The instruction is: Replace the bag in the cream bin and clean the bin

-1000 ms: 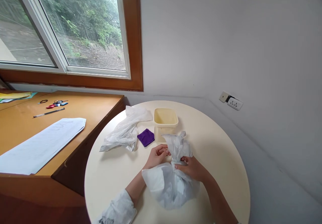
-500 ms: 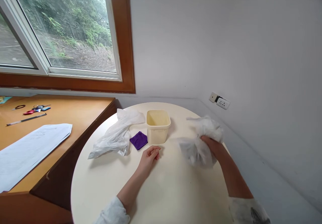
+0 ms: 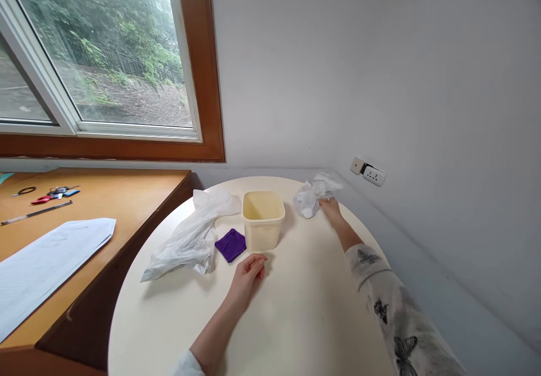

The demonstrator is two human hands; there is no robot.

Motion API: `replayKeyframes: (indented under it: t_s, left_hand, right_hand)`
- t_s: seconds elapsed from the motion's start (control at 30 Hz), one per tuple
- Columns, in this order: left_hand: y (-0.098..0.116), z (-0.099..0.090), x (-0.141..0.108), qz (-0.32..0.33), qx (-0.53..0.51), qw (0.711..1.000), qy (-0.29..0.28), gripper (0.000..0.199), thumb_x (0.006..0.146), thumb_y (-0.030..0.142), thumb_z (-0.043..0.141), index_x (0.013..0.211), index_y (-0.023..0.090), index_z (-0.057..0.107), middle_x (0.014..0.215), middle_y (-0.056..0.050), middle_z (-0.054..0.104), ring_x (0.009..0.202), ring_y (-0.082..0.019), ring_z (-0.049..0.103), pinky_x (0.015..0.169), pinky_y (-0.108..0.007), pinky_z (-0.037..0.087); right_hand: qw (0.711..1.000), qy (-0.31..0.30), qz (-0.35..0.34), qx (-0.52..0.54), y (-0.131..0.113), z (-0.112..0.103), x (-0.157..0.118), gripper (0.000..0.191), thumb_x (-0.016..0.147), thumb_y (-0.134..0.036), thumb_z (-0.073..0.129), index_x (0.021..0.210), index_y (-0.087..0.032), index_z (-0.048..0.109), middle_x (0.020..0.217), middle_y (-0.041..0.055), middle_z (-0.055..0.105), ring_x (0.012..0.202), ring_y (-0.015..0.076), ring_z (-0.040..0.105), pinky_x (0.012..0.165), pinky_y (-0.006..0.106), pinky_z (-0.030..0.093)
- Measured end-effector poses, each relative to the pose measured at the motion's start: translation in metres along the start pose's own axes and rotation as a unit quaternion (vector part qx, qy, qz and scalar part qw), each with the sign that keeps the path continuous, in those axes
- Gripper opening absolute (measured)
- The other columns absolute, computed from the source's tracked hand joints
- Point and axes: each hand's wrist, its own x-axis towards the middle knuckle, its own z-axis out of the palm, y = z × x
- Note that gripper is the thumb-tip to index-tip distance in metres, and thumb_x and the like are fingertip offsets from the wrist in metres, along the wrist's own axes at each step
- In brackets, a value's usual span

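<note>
So there's a round cream bench (image 3: 296, 319) filling the lower middle. Right hand's fingers (image 3: 328, 202) are gripping a knotted white plastic bag (image 3: 307, 200) right of centre; left hand (image 3: 247, 277) is loosely curled, fingers near the square pale-yellow tub (image 3: 264, 226).

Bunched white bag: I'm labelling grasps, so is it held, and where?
The right hand holds the bunched white bag at its narrow, gathered part; the left hand shows nothing held.
</note>
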Motion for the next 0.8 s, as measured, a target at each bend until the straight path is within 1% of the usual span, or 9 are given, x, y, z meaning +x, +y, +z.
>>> replayKeyframes:
  t_s: [0.07,0.1,0.2,0.27,0.4,0.5,0.57,0.63,0.8]
  left_hand:
    - [-0.001,-0.001,0.001,-0.002,0.006,1.000,-0.003,0.025,0.074,0.038,0.060,0.080,0.014,0.060,0.050,0.003,0.047,0.052,-0.008,0.039,0.053,-0.022,0.027]
    - [-0.001,-0.001,0.001,-0.002,0.011,1.000,-0.003,0.025,0.074,0.038,0.060,0.080,0.014,0.060,0.050,0.003,0.047,0.052,-0.009,0.039,0.053,-0.022,0.027]
    - [-0.001,0.000,0.002,0.002,0.025,1.000,-0.001,0.025,0.074,0.038,0.059,0.079,0.013,0.060,0.050,0.003,0.047,0.052,-0.009,0.039,0.054,-0.022,0.028]
    - [-0.001,0.001,0.003,0.003,0.034,0.999,0.006,0.026,0.073,0.038,0.059,0.077,0.013,0.060,0.050,0.003,0.047,0.051,-0.009,0.039,0.054,-0.022,0.029]
    - [-0.001,0.002,0.005,-0.001,0.046,0.999,0.019,0.025,0.070,0.038,0.060,0.073,0.013,0.059,0.048,0.003,0.047,0.049,-0.009,0.041,0.052,-0.023,0.030]
    - [-0.001,0.003,0.004,-0.001,0.056,0.998,0.024,0.022,0.069,0.036,0.058,0.070,0.014,0.059,0.047,0.003,0.048,0.048,-0.010,0.042,0.051,-0.024,0.030]
    - [-0.001,0.003,0.002,0.002,0.066,0.998,0.025,0.020,0.069,0.035,0.058,0.069,0.015,0.059,0.047,0.003,0.048,0.048,-0.010,0.042,0.051,-0.024,0.030]
    - [-0.001,0.004,0.000,0.006,0.079,0.997,0.023,0.019,0.069,0.033,0.057,0.069,0.015,0.059,0.048,0.003,0.049,0.049,-0.010,0.043,0.051,-0.024,0.031]
    - [-0.003,0.007,-0.005,0.011,0.123,0.992,-0.003,0.016,0.068,0.030,0.056,0.070,0.015,0.059,0.049,0.003,0.051,0.049,-0.010,0.044,0.052,-0.024,0.031]
  right_hand:
    - [0.998,-0.010,0.023,-0.059,0.020,0.004,-0.021,0.047,0.067,-0.026,0.052,0.111,-0.009,0.055,0.104,0.0169,0.062,0.099,0.0256,0.058,0.087,0.040,0.043]
    - [0.996,-0.013,0.026,-0.086,0.028,0.005,-0.033,0.048,0.067,-0.023,0.051,0.113,-0.010,0.054,0.109,0.0168,0.060,0.104,0.0259,0.056,0.091,0.041,0.040]
    - [0.988,-0.024,-0.003,-0.151,0.043,0.004,-0.072,0.050,0.071,-0.019,0.043,0.119,-0.010,0.050,0.125,0.0164,0.049,0.118,0.0268,0.045,0.101,0.041,0.031]
    - [0.982,-0.042,-0.029,-0.183,0.044,0.002,-0.096,0.048,0.073,-0.018,0.039,0.120,-0.011,0.051,0.124,0.0149,0.049,0.118,0.0253,0.045,0.102,0.039,0.031]
    - [0.964,-0.111,-0.082,-0.229,0.035,-0.001,-0.139,0.040,0.077,-0.017,0.035,0.107,-0.014,0.061,0.117,0.0111,0.056,0.110,0.0212,0.052,0.100,0.035,0.035]
    - [0.947,-0.158,-0.112,-0.257,0.026,-0.001,-0.167,0.040,0.081,-0.018,0.035,0.111,-0.017,0.060,0.125,0.0084,0.054,0.117,0.0195,0.047,0.104,0.035,0.030]
    - [0.936,-0.183,-0.126,-0.273,0.022,-0.002,-0.180,0.041,0.083,-0.019,0.034,0.117,-0.020,0.057,0.131,0.0056,0.050,0.124,0.0175,0.041,0.107,0.036,0.025]
    - [0.927,-0.202,-0.133,-0.286,0.018,-0.002,-0.187,0.042,0.085,-0.020,0.032,0.120,-0.022,0.054,0.134,0.0042,0.047,0.127,0.0163,0.038,0.108,0.037,0.022]
    - [0.917,-0.217,-0.133,-0.308,0.013,-0.005,-0.189,0.043,0.087,-0.021,0.030,0.124,-0.021,0.051,0.136,0.0057,0.045,0.128,0.0153,0.036,0.108,0.038,0.022]
